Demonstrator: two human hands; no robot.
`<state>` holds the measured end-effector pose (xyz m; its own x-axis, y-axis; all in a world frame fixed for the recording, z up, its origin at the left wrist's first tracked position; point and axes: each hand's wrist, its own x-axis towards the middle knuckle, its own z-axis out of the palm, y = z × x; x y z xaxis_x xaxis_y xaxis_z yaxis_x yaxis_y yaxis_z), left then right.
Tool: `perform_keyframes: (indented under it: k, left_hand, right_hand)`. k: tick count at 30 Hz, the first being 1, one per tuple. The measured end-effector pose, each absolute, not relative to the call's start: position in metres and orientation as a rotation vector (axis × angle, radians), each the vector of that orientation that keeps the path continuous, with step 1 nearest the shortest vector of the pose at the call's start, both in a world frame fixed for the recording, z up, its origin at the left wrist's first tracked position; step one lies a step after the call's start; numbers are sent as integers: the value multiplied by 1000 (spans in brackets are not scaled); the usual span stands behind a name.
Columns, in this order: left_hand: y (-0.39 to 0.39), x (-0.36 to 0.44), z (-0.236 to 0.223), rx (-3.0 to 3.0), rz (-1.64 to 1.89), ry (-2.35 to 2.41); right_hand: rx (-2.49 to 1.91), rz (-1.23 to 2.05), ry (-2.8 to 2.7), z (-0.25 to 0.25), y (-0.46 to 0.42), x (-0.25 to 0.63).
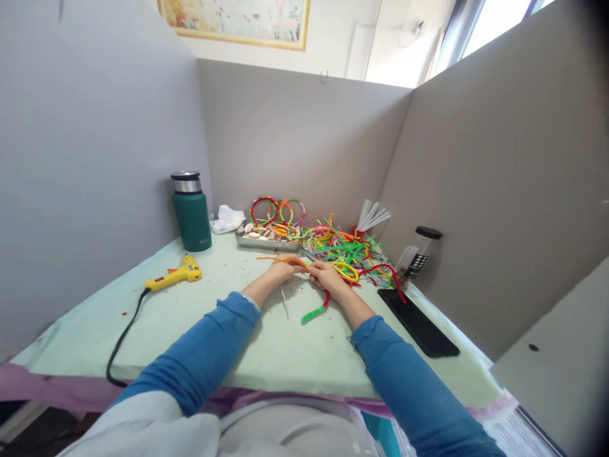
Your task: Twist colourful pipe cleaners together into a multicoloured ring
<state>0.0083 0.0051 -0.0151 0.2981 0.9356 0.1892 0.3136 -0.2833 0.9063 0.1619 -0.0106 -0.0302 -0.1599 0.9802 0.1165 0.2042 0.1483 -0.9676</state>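
My left hand (pixel 283 270) is closed on an orange pipe cleaner (pixel 267 258), one end of which sticks out to the left. Close beside it, my right hand (pixel 327 278) pinches at the orange strand near its right end; its fingertips partly hide the grip. A red and green coiled pipe cleaner (pixel 313 315) shows below my right hand, and I cannot tell whether that hand also holds it. A thin white stick (pixel 284 301) lies on the table beneath my left hand. Yellow pipe cleaner loops (pixel 346 271) lie just behind my right wrist.
Behind my hands are a metal tray (pixel 266 244) of shells, finished-looking colourful rings (pixel 264 209) and a heap of pipe cleaners (pixel 342 244). A yellow glue gun (pixel 177 274) and green bottle (pixel 192 219) stand left. A black phone-like slab (pixel 419 324) and clear bottle (pixel 419 254) are right.
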Motion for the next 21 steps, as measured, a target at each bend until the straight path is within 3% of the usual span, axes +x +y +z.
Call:
perform_keyframes:
  k: [21]
  left_hand:
    - [2,4,-9,1517,837,947]
  right_hand:
    - [-1201,1006,-1632,-28,-13,163]
